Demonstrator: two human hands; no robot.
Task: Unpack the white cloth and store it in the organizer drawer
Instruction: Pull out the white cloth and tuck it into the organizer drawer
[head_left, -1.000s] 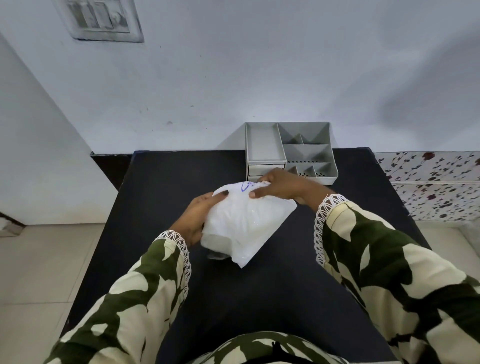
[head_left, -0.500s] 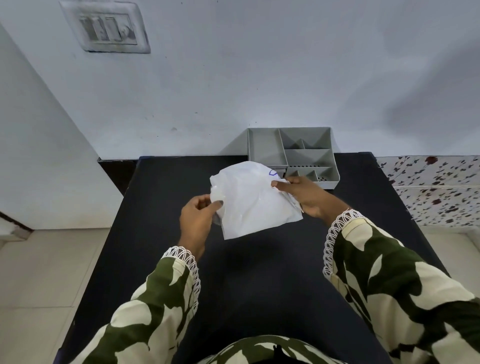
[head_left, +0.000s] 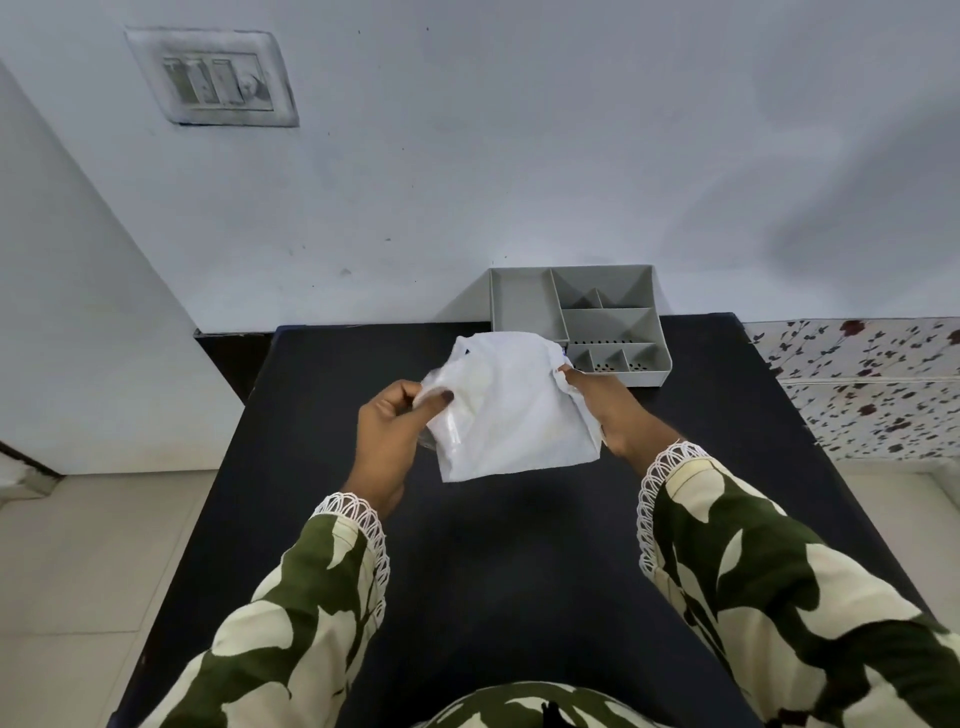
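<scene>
Left hand (head_left: 387, 436) and right hand (head_left: 605, 410) each pinch the bagged white cloth (head_left: 511, 410), just before the organizer (head_left: 608, 322). Unpacking is under way. Next, I judge, the wrapper must be peeled off.

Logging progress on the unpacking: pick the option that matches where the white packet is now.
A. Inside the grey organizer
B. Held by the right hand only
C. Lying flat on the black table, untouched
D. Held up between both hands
D: the left hand pinches the white packet at its left edge and the right hand grips its right edge, in front of the grey organizer.
</scene>
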